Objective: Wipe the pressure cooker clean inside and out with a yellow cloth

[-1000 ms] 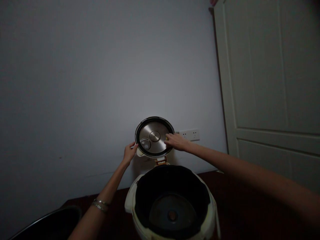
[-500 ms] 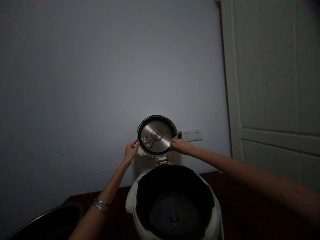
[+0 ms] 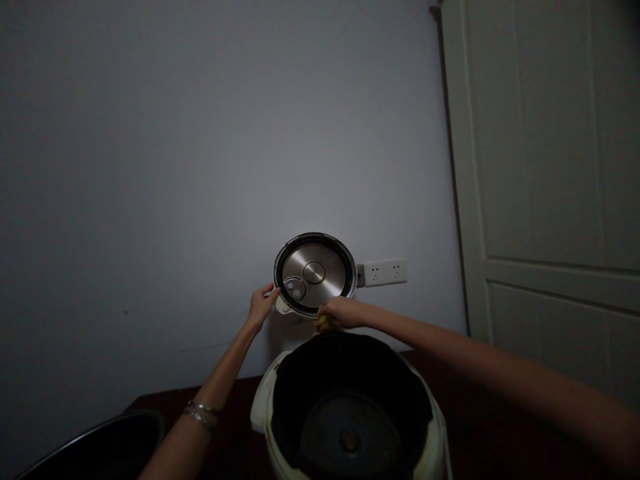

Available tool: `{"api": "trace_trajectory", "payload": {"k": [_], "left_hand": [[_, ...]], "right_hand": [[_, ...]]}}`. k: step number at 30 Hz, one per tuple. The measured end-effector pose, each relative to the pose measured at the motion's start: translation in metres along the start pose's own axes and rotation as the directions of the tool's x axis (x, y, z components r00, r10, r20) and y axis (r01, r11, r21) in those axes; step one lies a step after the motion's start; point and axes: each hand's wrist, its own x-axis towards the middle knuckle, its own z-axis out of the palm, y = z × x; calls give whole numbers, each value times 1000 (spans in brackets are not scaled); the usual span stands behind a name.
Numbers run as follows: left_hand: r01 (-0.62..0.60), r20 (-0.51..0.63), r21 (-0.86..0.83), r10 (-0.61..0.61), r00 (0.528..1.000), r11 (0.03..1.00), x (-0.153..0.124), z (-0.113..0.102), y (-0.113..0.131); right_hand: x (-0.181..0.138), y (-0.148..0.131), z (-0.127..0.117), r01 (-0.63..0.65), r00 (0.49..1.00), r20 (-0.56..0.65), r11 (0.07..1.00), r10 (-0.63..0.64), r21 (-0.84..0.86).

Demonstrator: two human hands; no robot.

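Note:
A white rice cooker (image 3: 430, 427) stands open in front of me, its dark inner cavity bare with a heating plate at the bottom. Its raised lid (image 3: 315, 272) shows a round steel inner plate with a dark rim. My left hand (image 3: 261, 308) grips the lid's left edge, fingers curled on the rim. My right hand (image 3: 339, 313) is closed on a small yellow thing, probably a sponge (image 3: 323, 322), pressed at the lid's lower edge near the hinge.
A dark inner pot (image 3: 95, 450) sits at the lower left on the dark wooden table (image 3: 500, 427). A white wall socket (image 3: 385, 272) is on the grey wall just right of the lid. A pale door (image 3: 550, 173) fills the right side.
My right hand slid from the lid's right side down round the rim to its lower edge. The left hand stayed on the left rim.

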Motion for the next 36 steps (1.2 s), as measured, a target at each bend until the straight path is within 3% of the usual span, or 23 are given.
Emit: {"api": "trace_trajectory", "payload": {"k": [3,7,10,13,17,20,22,25,28,31,34,36], "left_hand": [[7,11,0,-7,1000,1000,0,-1,3],[8,25,-10,-7,1000,1000,-2,-1,6],[1,33,-21,0,999,1000,-4,0,7],[-8,46,-37,9,999,999,-7,-1,6],[7,109,-113,5,994,994,-11,-1,5],[38,147,-155,-15,989,987,-13,-2,5],[62,159,-173,-34,987,983,-13,-3,7],[99,176,-181,-66,982,978,-13,-4,9],[117,173,-189,-84,981,975,-13,-4,11],[108,161,-184,-78,984,977,-16,-5,11],[122,174,-190,-88,981,974,-18,-5,11],[135,193,-205,-95,977,969,-18,-5,10]], "right_hand": [[-18,31,-15,-58,992,101,992,70,-110],[-25,69,-45,-160,979,93,965,182,-206],[-19,77,-57,-208,970,70,946,232,-249],[-10,59,-51,-209,968,82,947,235,-243],[8,9,-24,-121,983,116,977,143,-174],[28,-19,-12,-99,995,29,994,100,-37],[42,-21,-15,-127,990,-45,983,134,132],[64,-3,-34,-202,968,-87,934,236,294],[85,24,-59,-280,899,-223,886,377,369],[108,34,-74,-316,744,-418,827,521,466],[132,26,-71,-317,604,-498,761,623,567],[144,17,-62,-296,561,-502,726,658,621]]}}
